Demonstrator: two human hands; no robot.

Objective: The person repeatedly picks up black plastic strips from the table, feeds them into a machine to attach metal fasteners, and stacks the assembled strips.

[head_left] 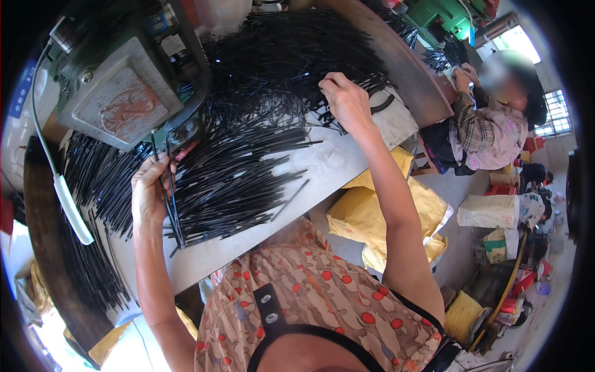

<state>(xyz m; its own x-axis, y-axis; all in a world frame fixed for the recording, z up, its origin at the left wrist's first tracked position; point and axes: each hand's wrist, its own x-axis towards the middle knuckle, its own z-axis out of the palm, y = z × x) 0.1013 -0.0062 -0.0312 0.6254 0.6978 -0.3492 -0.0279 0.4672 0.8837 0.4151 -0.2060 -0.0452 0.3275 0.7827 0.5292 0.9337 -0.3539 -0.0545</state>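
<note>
My left hand (149,189) is closed around a few thin black rods (175,217), held upright under the head of a green press-like machine (124,99). Their upper ends reach the machine's metal tool part (181,133). Over the table's right side, my right hand (347,102) has its fingers pinched together beside a heap of black rods (297,49); whatever they may hold is hidden. Between my hands lies a layer of similar black rods (235,186). Just right of my right hand are dark curved handles (381,104), perhaps of pliers.
The pale tabletop (328,158) has a raised brown board (403,56) along its right side. A white-tipped cable (71,208) hangs at left. Yellow sacks (378,217) lie on the floor at right. Another person (489,130) sits by a second green machine (437,18).
</note>
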